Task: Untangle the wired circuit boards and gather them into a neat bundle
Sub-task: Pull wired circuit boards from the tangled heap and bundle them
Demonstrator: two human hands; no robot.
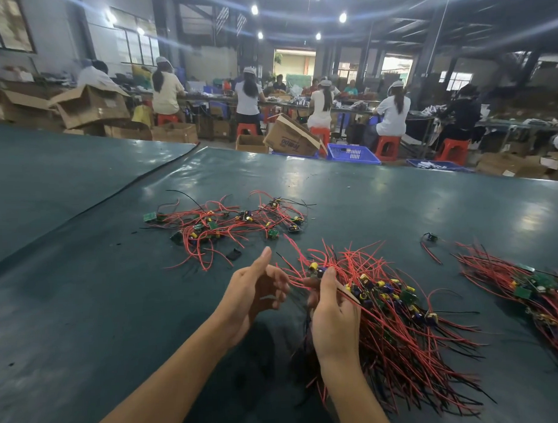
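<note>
Dark green table [101, 312] holds a tangled pile [224, 226] far left and the bundle [402, 327] near. Right hand [333, 314] grips this bundle; left hand [252, 294] is loosely open beside it. Gathering seems midway; next, one board must be freed gently.

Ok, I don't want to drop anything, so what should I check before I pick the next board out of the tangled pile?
1. Right hand grips the held bundle: ok.
2. Left hand free, fingers relaxed: ok.
3. Held bundle's wires parallel: not ok, ends fan out.
4. Tangled pile separated: not ok, wires cross.
5. Stray board gathered: not ok, lies alone.
</note>
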